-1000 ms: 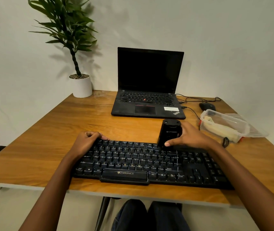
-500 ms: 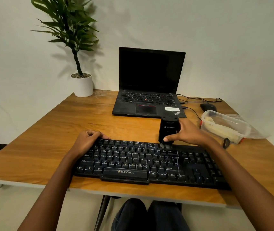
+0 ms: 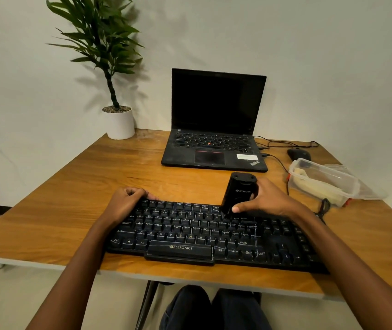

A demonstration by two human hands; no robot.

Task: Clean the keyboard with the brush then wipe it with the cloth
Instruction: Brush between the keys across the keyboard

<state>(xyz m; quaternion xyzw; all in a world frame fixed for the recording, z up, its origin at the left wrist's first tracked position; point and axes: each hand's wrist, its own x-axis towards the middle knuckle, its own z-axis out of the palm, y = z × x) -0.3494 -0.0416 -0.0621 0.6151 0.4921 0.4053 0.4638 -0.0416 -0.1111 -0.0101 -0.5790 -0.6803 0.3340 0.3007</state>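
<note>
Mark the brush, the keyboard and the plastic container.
brush [image 3: 239,194]: head view, front of its black body.
keyboard [image 3: 180,248]: head view, space bar.
plastic container [image 3: 353,189]: head view, right end wall.

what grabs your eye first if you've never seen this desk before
The black keyboard lies at the near edge of the desk, and the right hand holds a black brush upright on its top rows. The left hand holds its far left corner. Behind stand an open laptop with a dark screen and a potted plant.
</note>
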